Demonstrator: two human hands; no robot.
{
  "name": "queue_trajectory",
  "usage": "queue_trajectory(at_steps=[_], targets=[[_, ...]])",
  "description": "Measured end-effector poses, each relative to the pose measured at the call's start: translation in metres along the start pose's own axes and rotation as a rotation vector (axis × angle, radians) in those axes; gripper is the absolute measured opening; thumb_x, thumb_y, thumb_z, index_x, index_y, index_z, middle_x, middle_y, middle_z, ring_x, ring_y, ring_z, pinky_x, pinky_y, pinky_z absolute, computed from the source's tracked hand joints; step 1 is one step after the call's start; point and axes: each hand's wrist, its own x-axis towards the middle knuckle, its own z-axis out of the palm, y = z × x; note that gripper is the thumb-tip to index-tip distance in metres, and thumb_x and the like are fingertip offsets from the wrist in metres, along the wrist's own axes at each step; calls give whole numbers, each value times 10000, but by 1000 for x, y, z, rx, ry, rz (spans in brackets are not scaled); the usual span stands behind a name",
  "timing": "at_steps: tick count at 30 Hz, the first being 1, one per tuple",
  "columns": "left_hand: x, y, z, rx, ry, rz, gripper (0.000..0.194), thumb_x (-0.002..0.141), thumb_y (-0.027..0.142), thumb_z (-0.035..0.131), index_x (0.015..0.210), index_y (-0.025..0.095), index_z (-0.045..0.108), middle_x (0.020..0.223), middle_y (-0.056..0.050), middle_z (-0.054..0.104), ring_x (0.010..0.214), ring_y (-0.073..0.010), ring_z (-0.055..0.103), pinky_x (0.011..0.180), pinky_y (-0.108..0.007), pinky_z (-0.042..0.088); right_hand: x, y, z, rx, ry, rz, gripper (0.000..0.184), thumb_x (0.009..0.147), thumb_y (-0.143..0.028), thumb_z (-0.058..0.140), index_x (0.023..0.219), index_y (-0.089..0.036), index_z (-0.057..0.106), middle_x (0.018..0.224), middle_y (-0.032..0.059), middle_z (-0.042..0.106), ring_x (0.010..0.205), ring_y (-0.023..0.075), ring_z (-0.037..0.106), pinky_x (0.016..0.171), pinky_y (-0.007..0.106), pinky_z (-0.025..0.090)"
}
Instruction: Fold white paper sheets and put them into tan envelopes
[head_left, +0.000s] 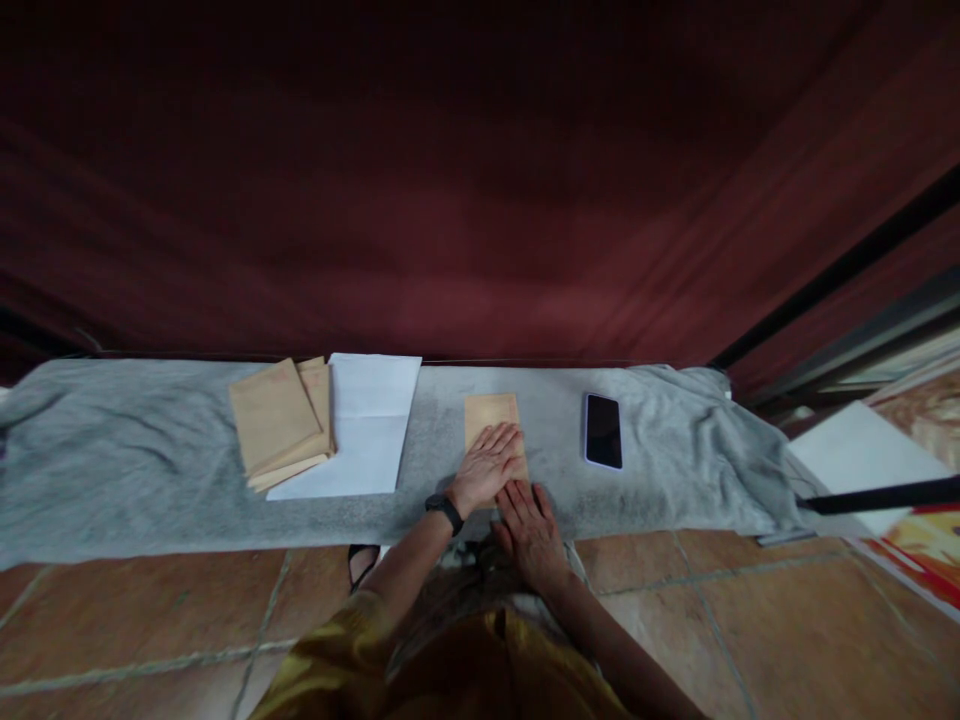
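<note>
A brown paper envelope (489, 410) lies flat on the grey cloth in front of me. My left hand (489, 462), with a dark band on its wrist, rests palm down across the middle of the envelope, fingers stretched toward the upper right. My right hand (531, 528) lies flat at the envelope's lower right corner, fingers extended and its tips close to the left hand. Both hands are open. The left hand hides the envelope's middle, and the lower part is partly covered.
Several brown envelopes (274, 415) are stacked at the left, overlapping white paper sheets (375, 425). A phone (603, 431) lies to the right on the grey cloth (172, 420). A dark red curtain (465, 220) hangs behind. Black bars (840, 270) and a white board (870, 455) stand at the right.
</note>
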Motion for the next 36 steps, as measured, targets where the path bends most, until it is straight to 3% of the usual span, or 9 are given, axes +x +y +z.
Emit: queue_trajectory(at_steps=[12, 19, 24, 27, 31, 36], targets=[[-51, 20, -3, -7, 32, -4, 569, 1080, 439, 292, 1600, 208, 305, 1643, -75, 386, 1538, -174, 303, 1273, -436, 244, 2, -1, 5, 3, -35, 28, 455, 1024, -380, 536, 1420, -158, 578, 1467, 125, 602, 1450, 267, 447, 1253, 508, 264], [-86, 34, -5, 10, 68, -29, 680, 1064, 504, 309, 1631, 148, 190, 1648, -138, 359, 1542, -211, 299, 1261, -425, 275, -1, 2, 5, -10, 11, -29, 528, 1025, -270, 463, 1537, -142, 446, 1597, 111, 450, 1515, 264, 338, 1253, 520, 240], [-110, 40, -3, 58, 64, -23, 745, 1043, 559, 352, 1623, 114, 209, 1664, -162, 315, 1557, -255, 258, 1255, -447, 284, -1, 4, 3, -4, -9, -32, 586, 1013, -265, 443, 1578, -127, 368, 1617, 118, 415, 1523, 256, 329, 1259, 508, 226], [-121, 39, -3, 78, 59, -20, 767, 1026, 589, 385, 1622, 133, 231, 1674, -158, 292, 1562, -271, 243, 1251, -455, 289, 0, 3, 1, 7, -1, -37, 537, 1038, -262, 409, 1559, -130, 406, 1597, 124, 445, 1508, 249, 361, 1252, 508, 239], [-132, 34, -4, 93, 38, 19, 720, 1018, 589, 418, 1626, 243, 245, 1694, -116, 254, 1564, -272, 237, 1253, -457, 274, -3, 3, -4, 4, 10, -27, 501, 1060, -273, 395, 1529, -104, 447, 1577, 136, 471, 1497, 243, 383, 1253, 498, 251], [-142, 30, -2, 136, 42, 41, 679, 1026, 581, 408, 1616, 276, 272, 1695, -108, 258, 1559, -260, 254, 1254, -450, 259, -13, 10, -6, -18, 30, -23, 551, 1064, -292, 401, 1579, -103, 353, 1596, 143, 440, 1504, 241, 373, 1251, 493, 267]])
